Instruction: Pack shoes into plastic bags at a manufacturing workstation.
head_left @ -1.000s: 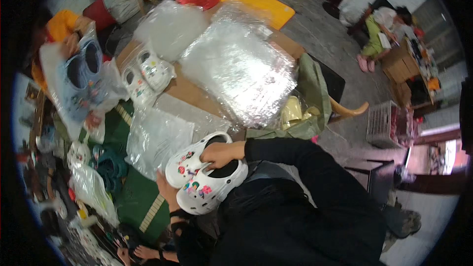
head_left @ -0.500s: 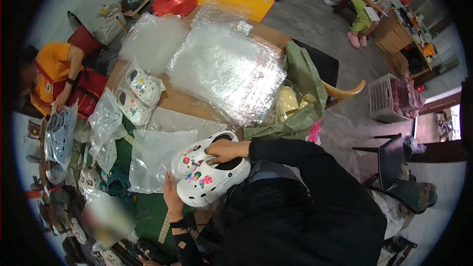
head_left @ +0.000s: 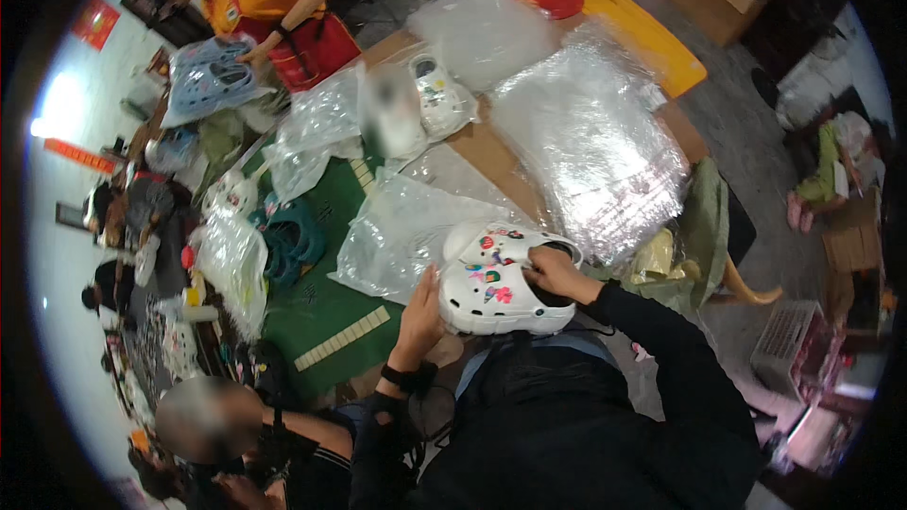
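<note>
Clearly white and chunky, the pair of clogs [head_left: 491,315] lies side by side before the person's torso [head_left: 567,416], near a clear plastic bag [head_left: 392,231]; the toes point left, dotted with bright charms [head_left: 498,295] in pink, red and green; the right hand [head_left: 559,274] grips the pair at the foot openings; the left hand [head_left: 419,319], unclenched with straight fingers, stands by the toes.

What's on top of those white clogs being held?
Colourful charms dot the toes of the white clogs. The right hand covers part of their openings, so whatever lies beneath is hidden.
</note>
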The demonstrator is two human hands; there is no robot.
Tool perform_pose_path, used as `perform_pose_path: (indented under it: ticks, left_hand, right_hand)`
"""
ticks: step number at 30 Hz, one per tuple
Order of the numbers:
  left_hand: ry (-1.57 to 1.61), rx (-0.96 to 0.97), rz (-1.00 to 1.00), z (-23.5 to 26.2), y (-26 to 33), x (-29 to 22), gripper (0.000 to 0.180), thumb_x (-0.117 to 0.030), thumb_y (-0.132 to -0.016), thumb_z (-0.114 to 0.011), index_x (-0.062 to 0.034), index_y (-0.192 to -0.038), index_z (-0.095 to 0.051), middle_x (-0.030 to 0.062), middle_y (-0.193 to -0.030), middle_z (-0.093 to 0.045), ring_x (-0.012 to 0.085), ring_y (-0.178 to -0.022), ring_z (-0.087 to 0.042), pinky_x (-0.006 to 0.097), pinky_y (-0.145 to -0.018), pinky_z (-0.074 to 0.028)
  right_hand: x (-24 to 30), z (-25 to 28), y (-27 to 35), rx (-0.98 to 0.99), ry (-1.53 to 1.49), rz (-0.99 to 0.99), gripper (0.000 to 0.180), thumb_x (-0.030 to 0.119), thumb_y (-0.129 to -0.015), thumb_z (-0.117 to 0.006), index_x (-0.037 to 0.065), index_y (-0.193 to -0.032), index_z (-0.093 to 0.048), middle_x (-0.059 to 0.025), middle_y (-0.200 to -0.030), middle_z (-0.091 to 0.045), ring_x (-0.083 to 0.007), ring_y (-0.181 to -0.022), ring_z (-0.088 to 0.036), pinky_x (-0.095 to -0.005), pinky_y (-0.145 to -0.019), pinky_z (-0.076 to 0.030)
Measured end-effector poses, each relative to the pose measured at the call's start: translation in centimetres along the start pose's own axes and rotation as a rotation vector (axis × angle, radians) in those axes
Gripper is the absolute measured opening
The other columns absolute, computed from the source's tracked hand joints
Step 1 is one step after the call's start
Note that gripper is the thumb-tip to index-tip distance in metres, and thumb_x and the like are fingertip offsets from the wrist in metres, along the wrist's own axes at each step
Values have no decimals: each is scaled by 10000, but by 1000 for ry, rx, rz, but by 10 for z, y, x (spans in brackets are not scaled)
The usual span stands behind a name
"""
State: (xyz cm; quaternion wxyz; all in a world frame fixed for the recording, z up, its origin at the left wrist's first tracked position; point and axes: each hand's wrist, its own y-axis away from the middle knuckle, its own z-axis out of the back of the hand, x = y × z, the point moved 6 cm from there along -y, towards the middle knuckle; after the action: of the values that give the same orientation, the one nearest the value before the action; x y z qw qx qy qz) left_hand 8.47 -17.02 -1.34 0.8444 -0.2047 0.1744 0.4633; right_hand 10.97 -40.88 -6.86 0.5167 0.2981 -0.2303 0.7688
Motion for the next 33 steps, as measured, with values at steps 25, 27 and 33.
perform_pose_path:
  ticks: [25, 27, 33]
  left_hand:
    - [-348, -318, 149, -5, 55, -1, 463, 0, -724, -534, -51, -1184, -511, 202, -1281, -407, 260, -763, -532, 340, -663, -473]
    - [-370, -344, 148, -13, 62, 5, 424, 5, -730, -537, -36, -1152, -520, 205, -1264, -420, 263, -783, -541, 341, -678, -477]
    - [-267, -505, 382, -17, 69, 23, 233, -18, -751, -533, 0, -983, -522, 238, -1167, -464, 345, -848, -553, 388, -787, -468]
  right_hand:
    - [42, -18, -26, 74, 128, -70, 264, 258, -752, -620, 12, -712, -532, -190, -697, -555, -375, -692, -559, -443, -601, -422]
    - [47, -23, -27, 30, 97, 6, 283, 269, -754, -620, 9, -695, -524, -194, -682, -553, -378, -665, -557, -443, -579, -419]
    - [45, -36, -26, 66, 120, -118, 246, 239, -776, -595, 7, -714, -541, -176, -689, -572, -374, -652, -569, -446, -588, -435]
